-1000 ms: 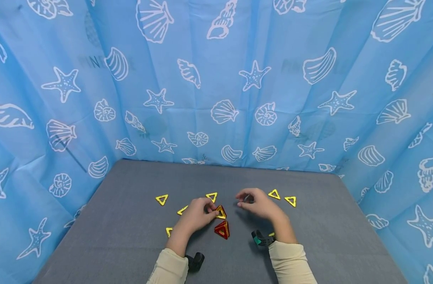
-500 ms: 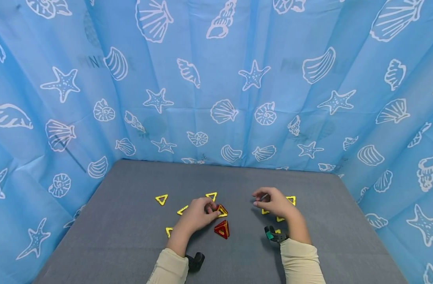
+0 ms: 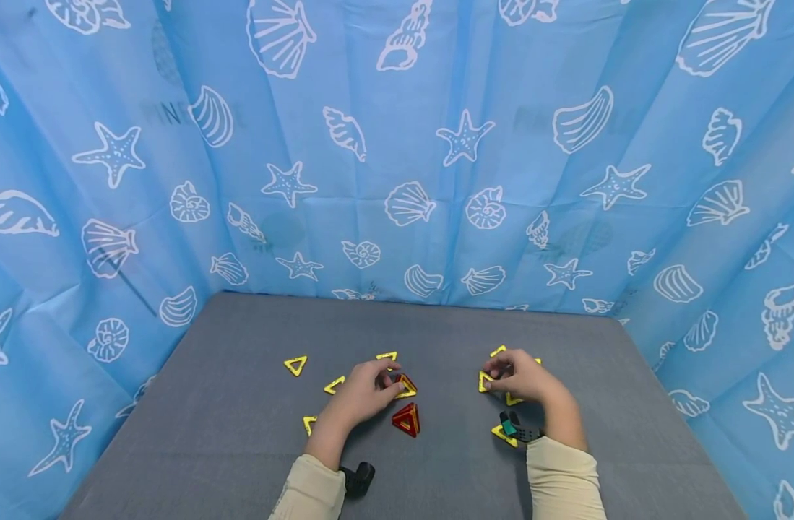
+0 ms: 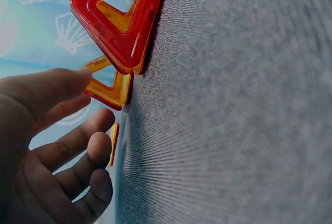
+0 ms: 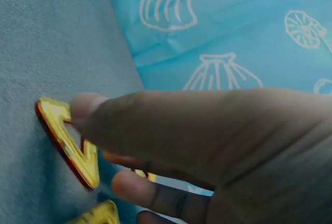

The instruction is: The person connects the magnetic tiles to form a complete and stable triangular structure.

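Observation:
With thumb and fingers, my left hand (image 3: 364,396) holds a small red-and-yellow piece of joined triangular magnetic tiles (image 3: 406,394) standing on the table. In the left wrist view, the thumb is at an upright orange tile (image 4: 124,86). Nearer the person stands a red pyramid of tiles (image 3: 406,420), whose red face (image 4: 116,53) looms large in that view. To the right, my right hand (image 3: 523,375) pinches a yellow triangular tile (image 3: 482,382). In the right wrist view, the thumb lies over one side of this tile (image 5: 52,111), and the other fingers curl behind it.
More yellow triangles lie flat on the grey table (image 3: 240,448): one at the far left (image 3: 295,359), others (image 3: 334,386) around the left hand, and several (image 3: 504,435) around the right hand. A blue shell-print curtain (image 3: 383,159) closes off the back and sides.
My right hand has moved right, away from the left hand, and come down onto a yellow triangular tile. The left hand has stayed at the joined tiles, which have turned slightly.

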Demonstrator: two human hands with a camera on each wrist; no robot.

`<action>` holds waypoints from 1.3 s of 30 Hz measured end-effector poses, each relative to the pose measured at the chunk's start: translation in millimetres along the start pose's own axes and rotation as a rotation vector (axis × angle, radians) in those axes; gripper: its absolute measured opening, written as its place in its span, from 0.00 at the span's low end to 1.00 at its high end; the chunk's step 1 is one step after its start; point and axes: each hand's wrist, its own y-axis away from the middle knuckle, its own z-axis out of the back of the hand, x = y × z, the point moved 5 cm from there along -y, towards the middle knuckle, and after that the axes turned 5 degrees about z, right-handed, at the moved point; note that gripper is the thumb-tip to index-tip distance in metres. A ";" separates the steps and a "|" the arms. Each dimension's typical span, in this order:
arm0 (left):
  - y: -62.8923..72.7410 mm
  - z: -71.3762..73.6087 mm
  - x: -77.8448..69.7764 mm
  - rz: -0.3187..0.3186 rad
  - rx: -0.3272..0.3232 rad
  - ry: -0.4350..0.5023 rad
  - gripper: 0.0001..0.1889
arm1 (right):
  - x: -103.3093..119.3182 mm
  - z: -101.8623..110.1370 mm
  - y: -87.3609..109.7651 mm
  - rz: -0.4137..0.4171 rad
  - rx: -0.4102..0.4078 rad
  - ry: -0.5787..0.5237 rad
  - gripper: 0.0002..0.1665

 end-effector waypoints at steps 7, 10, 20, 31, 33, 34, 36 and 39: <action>0.3 -1.2 -0.1 -0.008 0.020 0.009 0.11 | -6.0 1.3 3.3 -0.036 0.032 0.003 0.18; -0.2 -1.5 -0.1 -0.007 0.020 0.006 0.11 | -8.7 0.7 3.6 -0.075 0.029 -0.004 0.19; 1.2 2.1 -1.1 0.019 -0.030 -0.032 0.12 | -8.7 -1.2 0.8 -0.106 -0.005 -0.012 0.17; 1.7 2.1 -0.1 0.043 -0.062 -0.041 0.12 | -1.9 -9.7 -5.5 -0.083 -0.049 0.027 0.14; 1.9 1.8 0.8 0.050 -0.065 -0.032 0.13 | 0.7 -11.7 -7.1 -0.074 -0.050 0.040 0.14; 1.9 1.7 1.3 0.054 -0.066 -0.028 0.13 | 1.7 -12.8 -8.5 -0.072 -0.051 0.045 0.14; 1.9 1.4 2.3 0.059 -0.070 -0.018 0.13 | 3.4 -15.9 -11.5 -0.071 -0.052 0.062 0.14; 1.6 0.9 3.7 0.063 -0.075 -0.015 0.13 | 5.6 -21.3 -17.0 -0.073 -0.053 0.080 0.14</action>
